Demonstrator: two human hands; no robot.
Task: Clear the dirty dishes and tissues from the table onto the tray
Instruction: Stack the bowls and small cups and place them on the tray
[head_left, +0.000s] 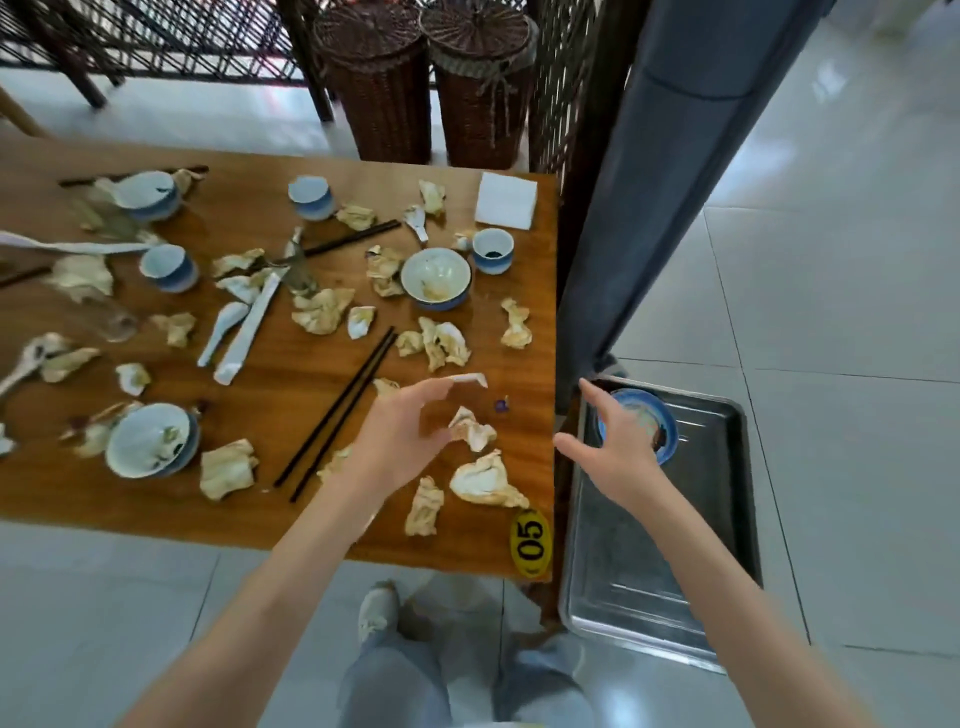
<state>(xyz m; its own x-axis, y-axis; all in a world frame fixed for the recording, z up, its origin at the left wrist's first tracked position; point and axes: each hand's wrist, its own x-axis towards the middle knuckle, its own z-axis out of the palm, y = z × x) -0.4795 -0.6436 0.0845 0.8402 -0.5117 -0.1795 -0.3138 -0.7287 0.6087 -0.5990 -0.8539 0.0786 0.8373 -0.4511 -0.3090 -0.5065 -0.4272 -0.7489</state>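
Tissues (471, 427) lie crumpled just beyond the spread fingers of the left hand (400, 441) over the wooden table (291, 499); the right hand (618, 447), also spread, hovers above a bowl (667, 423) on the metal tray (675, 613).

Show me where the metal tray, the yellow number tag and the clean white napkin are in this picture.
metal tray (623, 561), head view, on its bare floor near the front.
yellow number tag (530, 542), head view, on the middle of the digits 05.
clean white napkin (505, 200), head view, on the centre of the folded square.
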